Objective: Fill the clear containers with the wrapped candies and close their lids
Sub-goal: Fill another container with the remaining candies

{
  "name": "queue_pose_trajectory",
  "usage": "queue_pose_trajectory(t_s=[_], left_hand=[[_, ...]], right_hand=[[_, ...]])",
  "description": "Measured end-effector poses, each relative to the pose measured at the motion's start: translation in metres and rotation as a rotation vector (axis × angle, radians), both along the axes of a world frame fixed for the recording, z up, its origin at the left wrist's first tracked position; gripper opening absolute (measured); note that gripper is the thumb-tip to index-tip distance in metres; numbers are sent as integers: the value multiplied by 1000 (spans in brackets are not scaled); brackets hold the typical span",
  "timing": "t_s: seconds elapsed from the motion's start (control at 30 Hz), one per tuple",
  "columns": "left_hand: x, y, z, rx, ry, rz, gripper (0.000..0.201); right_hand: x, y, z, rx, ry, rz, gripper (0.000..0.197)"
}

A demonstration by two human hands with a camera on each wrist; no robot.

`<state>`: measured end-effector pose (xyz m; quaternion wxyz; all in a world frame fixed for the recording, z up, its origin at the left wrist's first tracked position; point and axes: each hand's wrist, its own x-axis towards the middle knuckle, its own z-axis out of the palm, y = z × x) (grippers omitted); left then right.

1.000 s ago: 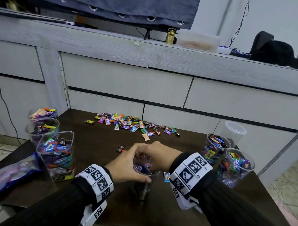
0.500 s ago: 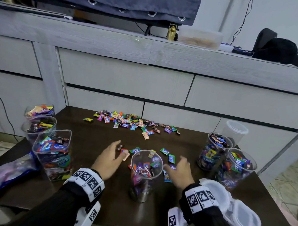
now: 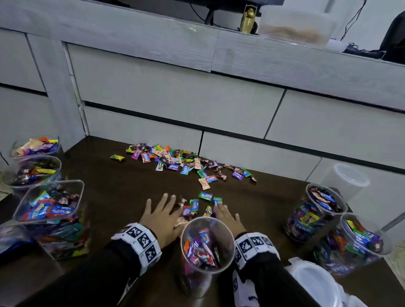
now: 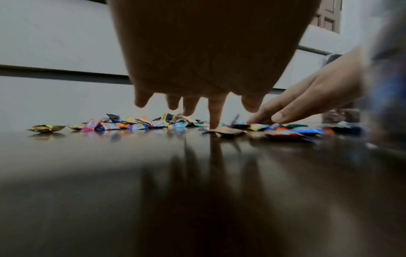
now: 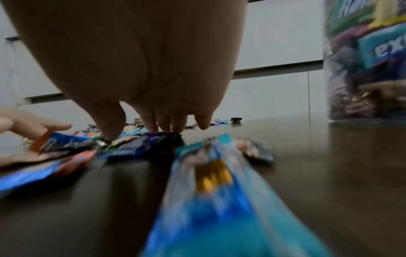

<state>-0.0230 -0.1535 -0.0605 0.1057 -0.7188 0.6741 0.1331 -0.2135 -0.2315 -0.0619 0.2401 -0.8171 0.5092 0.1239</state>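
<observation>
Pressing flat, spread hands (image 3: 164, 218) onto loose candies (image 3: 194, 204).

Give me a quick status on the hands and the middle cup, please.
Left hand open, right hand open, fingertips on loose candies. Middle cup part filled, no lid. Nothing in the way.

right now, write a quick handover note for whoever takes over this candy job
Left hand: open, fingers spread flat on the table by loose candies.
Right hand: open, fingertips on the small candy cluster.
Centre cup: partly filled, no lid.
Done: the other containers hold candies, lids off.
Left: scoop the far pile into the containers, then fit the lids.
</observation>
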Motion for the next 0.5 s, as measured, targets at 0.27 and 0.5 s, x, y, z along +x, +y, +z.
queue_pose_trajectory(t_s=[0.27, 0.5], left_hand=[[74, -85, 12, -476, 320, 640, 60], [165, -141, -8, -413, 454, 1089, 88]], right_hand=[[-12, -75, 16, -288, -203, -392, 63], [-19, -146, 7, -270, -170, -608, 84]])
